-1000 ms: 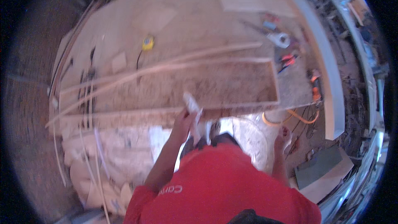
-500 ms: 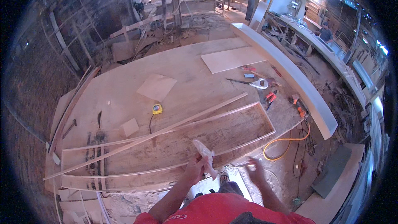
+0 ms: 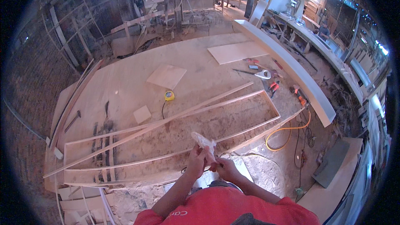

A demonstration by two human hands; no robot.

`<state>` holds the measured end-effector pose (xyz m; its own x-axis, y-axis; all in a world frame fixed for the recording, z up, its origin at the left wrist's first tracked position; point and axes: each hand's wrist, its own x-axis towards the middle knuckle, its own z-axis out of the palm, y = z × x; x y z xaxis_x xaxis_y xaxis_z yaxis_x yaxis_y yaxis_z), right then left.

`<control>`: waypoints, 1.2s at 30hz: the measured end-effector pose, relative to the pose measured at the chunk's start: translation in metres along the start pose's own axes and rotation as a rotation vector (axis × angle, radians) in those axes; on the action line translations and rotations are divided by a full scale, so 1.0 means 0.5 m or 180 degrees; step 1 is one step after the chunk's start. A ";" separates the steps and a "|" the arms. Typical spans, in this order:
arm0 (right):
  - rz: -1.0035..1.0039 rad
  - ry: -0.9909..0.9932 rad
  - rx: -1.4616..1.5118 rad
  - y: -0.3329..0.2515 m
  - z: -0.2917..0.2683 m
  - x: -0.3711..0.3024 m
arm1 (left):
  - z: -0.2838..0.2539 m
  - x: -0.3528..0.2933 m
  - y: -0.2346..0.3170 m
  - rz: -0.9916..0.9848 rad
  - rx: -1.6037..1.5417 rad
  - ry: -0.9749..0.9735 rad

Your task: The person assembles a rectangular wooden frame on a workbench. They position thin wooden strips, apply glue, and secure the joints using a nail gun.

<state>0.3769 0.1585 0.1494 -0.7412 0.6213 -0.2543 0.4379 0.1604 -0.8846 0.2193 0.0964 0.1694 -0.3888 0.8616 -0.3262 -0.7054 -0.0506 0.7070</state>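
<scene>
Above the near edge of a long, shallow wooden frame (image 3: 273,105), my hands are together in front of my red shirt. My left hand (image 3: 196,162) is closed around a whitish, crumpled plastic bag (image 3: 203,141), whose wide end points up and away to the left. At the bag's lower, narrow end is my right hand (image 3: 227,169), its fingers closed on that end. What the bag contains cannot be made out. A thin wooden strip (image 3: 183,116) lies slantwise across the frame.
On the big board lie a yellow tape measure (image 3: 168,96), a hammer (image 3: 73,121), a handsaw (image 3: 262,74), red-handled pliers (image 3: 273,86) and an orange power tool (image 3: 299,96). A long white panel (image 3: 291,75) borders the right. An orange cord (image 3: 268,141) loops on the floor. People stand far off.
My right hand has come in from the right and closed on the lower end of the plastic bag. My left hand keeps its hold. The whole view has shifted slightly.
</scene>
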 end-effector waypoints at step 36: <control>0.0071 0.1028 0.0981 -0.010 -0.041 0.105 | 0.002 -0.011 -0.056 0.1817 0.4203 -0.0600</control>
<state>0.3463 0.2061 0.1487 -0.5148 0.8376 -0.1828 0.2437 -0.0615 -0.9679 0.2416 0.0939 0.1522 -0.2688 0.9412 0.2045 0.6064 0.0004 0.7952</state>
